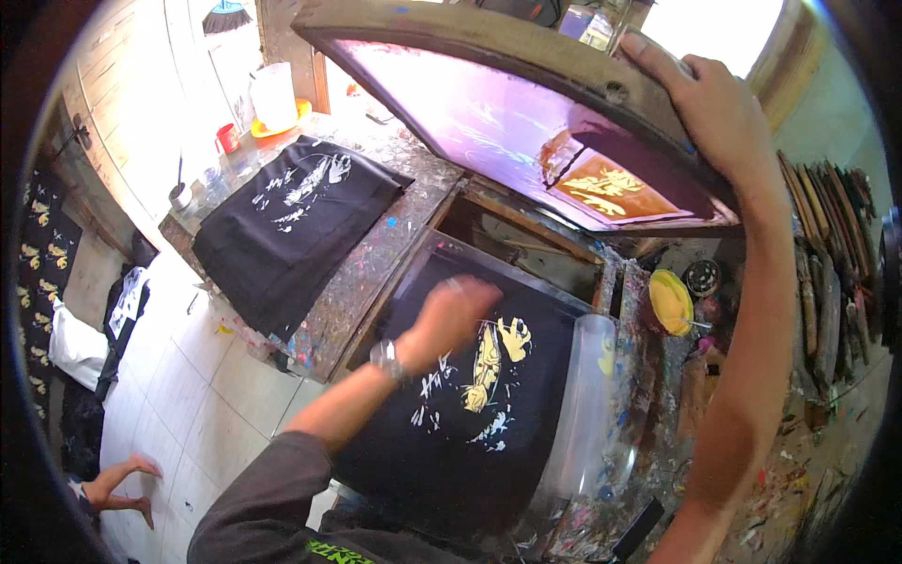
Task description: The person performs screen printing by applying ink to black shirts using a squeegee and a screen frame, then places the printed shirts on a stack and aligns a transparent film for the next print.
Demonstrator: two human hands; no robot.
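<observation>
My right hand (709,117) grips the upper right edge of a wooden-framed printing screen (470,36), which is tilted up at the back. Purple-lit mesh with a yellow-brown printed area shows on the screen's underside. Below it, a black cloth (512,461) lies on the printing board, bearing a pale yellow and white design (486,367). My left hand (458,315) hovers over or touches the cloth just up and left of the design. Motion smears its fingers, so its grip is unclear. A bracelet or watch (386,358) circles that wrist.
Another printed black cloth (291,230) lies on the table to the left, near a white jug (273,97) and a red cup (227,138). At right are a yellow paint bowl (670,301) and several stacked wooden squeegee-like pieces (827,244). Someone's bare legs (120,481) show at lower left.
</observation>
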